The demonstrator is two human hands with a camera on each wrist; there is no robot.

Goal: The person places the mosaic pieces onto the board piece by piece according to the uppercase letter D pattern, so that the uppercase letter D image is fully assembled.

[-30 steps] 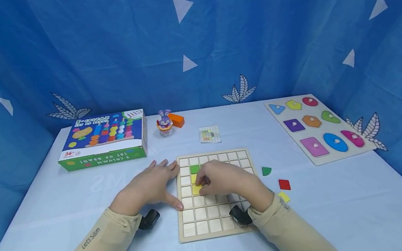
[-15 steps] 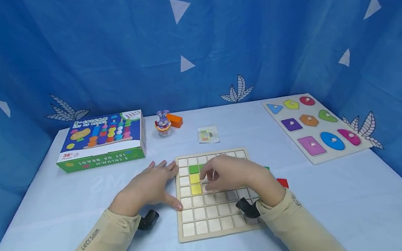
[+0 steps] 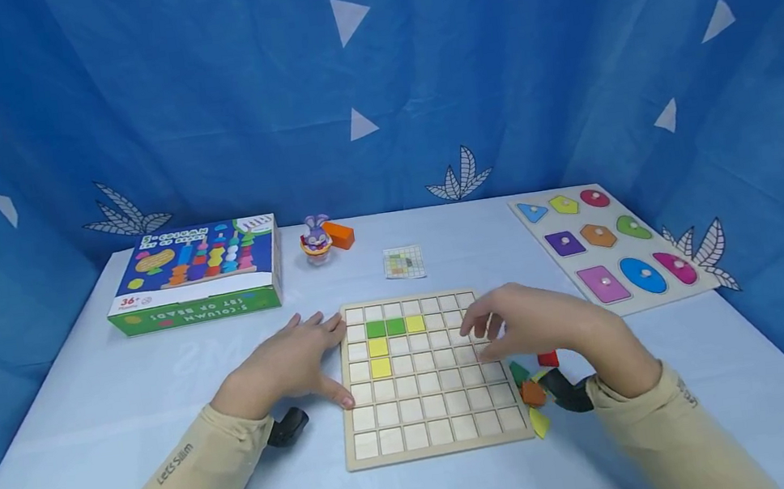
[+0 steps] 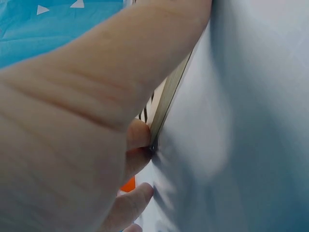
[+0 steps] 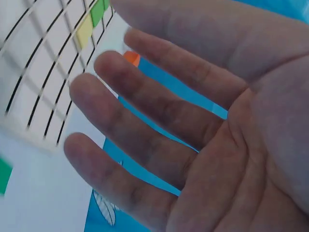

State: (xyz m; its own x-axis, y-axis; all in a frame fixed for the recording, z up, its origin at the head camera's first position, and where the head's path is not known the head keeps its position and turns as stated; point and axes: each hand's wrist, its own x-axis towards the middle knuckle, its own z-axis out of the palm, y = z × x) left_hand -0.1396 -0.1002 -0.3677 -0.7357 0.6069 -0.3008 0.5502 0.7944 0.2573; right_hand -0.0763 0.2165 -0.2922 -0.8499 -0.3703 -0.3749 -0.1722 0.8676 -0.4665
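A light wooden grid board (image 3: 415, 436) lies on the white table. In its upper left cells sit two green square tiles (image 3: 395, 326) side by side, with a yellow tile (image 3: 415, 324) to their right. Two more yellow tiles (image 3: 380, 358) run down below the left green one. My left hand (image 3: 290, 367) rests at the board's left edge, fingers spread, fingertip and thumb touching the rim. Over the board's right edge hovers my right hand (image 3: 534, 321), fingers loosely bent; its palm (image 5: 217, 188) is bare in the right wrist view.
Loose green, red, orange and yellow pieces (image 3: 533, 393) lie right of the board, partly behind the right wrist. A small pattern card (image 3: 404, 262) lies beyond the board. Further back are a bead-set box (image 3: 197, 272), a rabbit figure (image 3: 316, 240), an orange block (image 3: 339, 234) and a knobbed shape puzzle (image 3: 609, 250).
My right hand has lifted off the yellow tiles and moved right to the board's right edge, uncovering the second green tile and the yellow beside it. My left hand stays at the rim.
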